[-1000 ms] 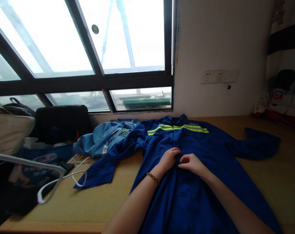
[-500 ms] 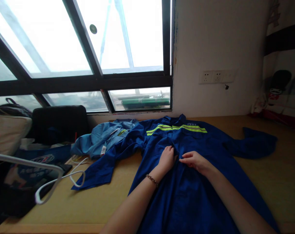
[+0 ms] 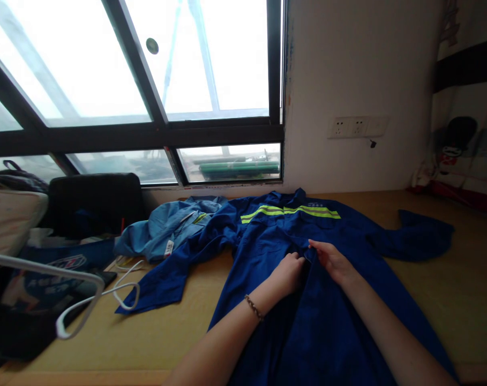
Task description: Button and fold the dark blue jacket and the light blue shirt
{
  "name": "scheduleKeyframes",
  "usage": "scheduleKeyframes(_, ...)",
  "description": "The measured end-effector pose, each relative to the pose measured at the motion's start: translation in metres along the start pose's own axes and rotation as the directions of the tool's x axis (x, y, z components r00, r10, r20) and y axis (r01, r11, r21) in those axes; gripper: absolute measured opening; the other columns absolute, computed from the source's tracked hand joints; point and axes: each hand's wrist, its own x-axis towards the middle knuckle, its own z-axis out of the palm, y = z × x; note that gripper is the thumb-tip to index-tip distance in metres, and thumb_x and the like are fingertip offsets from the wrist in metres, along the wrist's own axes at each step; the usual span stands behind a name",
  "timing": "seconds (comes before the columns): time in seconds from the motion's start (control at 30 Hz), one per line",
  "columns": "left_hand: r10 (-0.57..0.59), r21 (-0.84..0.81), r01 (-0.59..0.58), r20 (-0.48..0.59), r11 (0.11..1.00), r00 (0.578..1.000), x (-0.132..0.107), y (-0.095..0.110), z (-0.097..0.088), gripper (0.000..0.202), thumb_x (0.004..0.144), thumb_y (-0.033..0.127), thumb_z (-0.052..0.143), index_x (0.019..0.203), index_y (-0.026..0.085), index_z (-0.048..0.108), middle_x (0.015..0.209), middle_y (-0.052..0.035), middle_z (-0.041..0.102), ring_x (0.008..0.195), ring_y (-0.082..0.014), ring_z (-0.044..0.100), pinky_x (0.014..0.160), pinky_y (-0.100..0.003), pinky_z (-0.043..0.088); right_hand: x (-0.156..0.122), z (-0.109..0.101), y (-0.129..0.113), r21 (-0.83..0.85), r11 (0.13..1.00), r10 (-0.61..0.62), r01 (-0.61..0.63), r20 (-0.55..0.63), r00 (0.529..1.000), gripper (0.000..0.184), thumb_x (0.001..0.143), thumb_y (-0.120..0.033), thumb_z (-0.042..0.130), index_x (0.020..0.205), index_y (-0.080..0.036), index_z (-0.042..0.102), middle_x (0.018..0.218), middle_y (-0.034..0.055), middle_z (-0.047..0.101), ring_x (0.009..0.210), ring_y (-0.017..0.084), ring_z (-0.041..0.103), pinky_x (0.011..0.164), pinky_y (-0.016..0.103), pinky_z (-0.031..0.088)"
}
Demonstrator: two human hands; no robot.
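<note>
A dark blue work jacket [image 3: 263,252] with a yellow-green reflective stripe across the chest lies spread on the table, collar away from me and sleeves out to both sides. My right hand [image 3: 331,261] pinches the edge of its front opening and holds that edge raised. Just left of it, my left hand [image 3: 288,274] is closed at the same opening, its fingertips partly hidden by the cloth. A bracelet circles my left wrist. Whether a button or zip lies between the hands is too dark to make out.
A light blue garment [image 3: 163,228] with a white tag lies bunched beside the left sleeve. A white cable or tube [image 3: 80,279] loops over the table [image 3: 147,343] at left. Bags and a black chair back [image 3: 94,201] stand beyond. Window and wall sockets [image 3: 358,127] are behind.
Both hands have shifted a little to the right. The right hand has lifted the front edge of the jacket, and the left has curled its fingers in at the opening.
</note>
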Motion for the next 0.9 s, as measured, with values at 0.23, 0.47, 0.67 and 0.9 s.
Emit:
scheduleKeyframes(0.23,-0.255,-0.513,0.317,0.19,0.798,0.948,0.005,-0.021,-0.013,0.006,0.058,0.017,0.059,0.063,0.014,0.06,0.057,0.0008,0.057,0.054,-0.0122,0.051,0.05,-0.021,0.037,0.0,0.006,0.009,-0.346,0.929,-0.085,0.131,0.145,0.986,0.033,0.058,-0.043,0.067,0.07,-0.012,0.068,0.042,-0.0026,0.048,0.04,0.007,0.038,0.04,0.02,0.026)
scheduleKeyframes(0.47,-0.187,-0.713,0.508,0.483,0.484,0.856,-0.003,-0.035,-0.042,0.018,0.055,0.025,0.068,0.063,0.013,0.057,0.055,0.0015,0.057,0.052,-0.0105,0.055,0.056,-0.024,0.044,-0.002,0.014,0.015,-0.566,0.794,-0.089,0.223,0.254,0.963,0.035,0.064,-0.046,0.062,0.068,-0.012,0.068,0.043,-0.0041,0.044,0.041,0.005,0.034,0.043,0.02,0.025)
scheduleKeyframes(0.67,-0.171,-0.797,0.532,0.504,0.286,0.846,-0.003,-0.041,-0.04,0.025,0.052,0.024,0.072,0.068,0.012,0.057,0.057,-0.0012,0.06,0.057,-0.0152,0.061,0.061,-0.029,0.049,-0.006,0.017,0.011,-0.591,0.742,-0.141,0.315,0.323,0.936,0.042,0.071,-0.051,0.053,0.054,-0.013,0.058,0.046,-0.0025,0.047,0.043,0.006,0.038,0.044,0.02,0.028)
scheduleKeyframes(0.9,-0.373,-0.883,0.445,0.367,0.15,0.852,-0.015,-0.026,-0.03,0.02,0.05,0.011,0.069,0.063,0.011,0.054,0.055,0.0015,0.057,0.053,-0.0117,0.059,0.061,-0.026,0.048,-0.011,0.018,0.01,-0.603,0.735,-0.031,0.31,0.427,0.904,0.03,0.068,-0.039,0.058,0.073,-0.011,0.068,0.049,-0.0014,0.052,0.047,0.008,0.044,0.047,0.02,0.033)
